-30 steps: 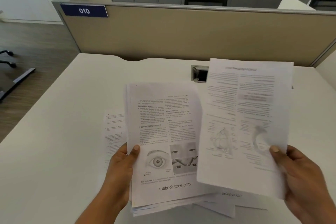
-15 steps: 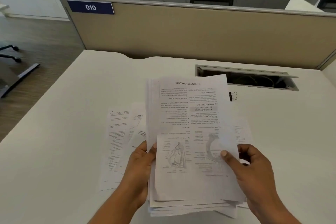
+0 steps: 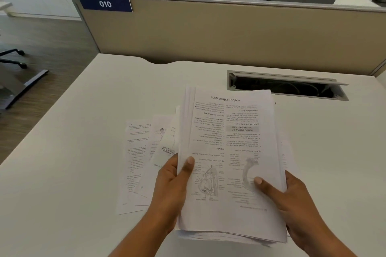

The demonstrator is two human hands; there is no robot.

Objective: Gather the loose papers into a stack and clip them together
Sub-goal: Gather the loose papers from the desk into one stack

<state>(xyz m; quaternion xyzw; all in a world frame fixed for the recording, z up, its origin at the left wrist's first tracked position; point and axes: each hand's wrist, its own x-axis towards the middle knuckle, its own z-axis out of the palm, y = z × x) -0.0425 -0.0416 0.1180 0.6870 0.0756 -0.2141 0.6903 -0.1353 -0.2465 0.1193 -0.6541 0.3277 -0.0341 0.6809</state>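
A stack of printed papers (image 3: 231, 142) is held above the white desk (image 3: 73, 173), its top sheet upside down with anatomy drawings. My left hand (image 3: 171, 190) grips the stack's left edge, thumb on top. My right hand (image 3: 292, 200) grips the right edge, thumb on the top sheet. Several loose papers (image 3: 142, 156) lie fanned on the desk left of the stack, partly under it. The binder clip is hidden behind the stack's far right corner.
An open cable tray slot (image 3: 288, 87) is set in the desk behind the stack. A beige partition (image 3: 229, 33) with a blue "010" label (image 3: 105, 3) borders the far edge. Chair legs (image 3: 14, 64) stand on the floor at left.
The sheet from my right hand has been laid on the stack. Both hands now hold the stack by its sides, squarer than before. The clip has gone out of sight behind it.
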